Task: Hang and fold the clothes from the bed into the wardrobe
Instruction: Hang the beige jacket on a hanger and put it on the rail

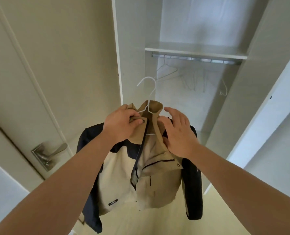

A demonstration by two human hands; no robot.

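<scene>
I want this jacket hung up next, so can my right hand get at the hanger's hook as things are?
Probably yes: the right hand is open beside the collar, and the hook stands bare just above, with nothing between them.

bedroom — open wardrobe (200,51) | hanger rail (197,59) | door handle (50,154)
</scene>
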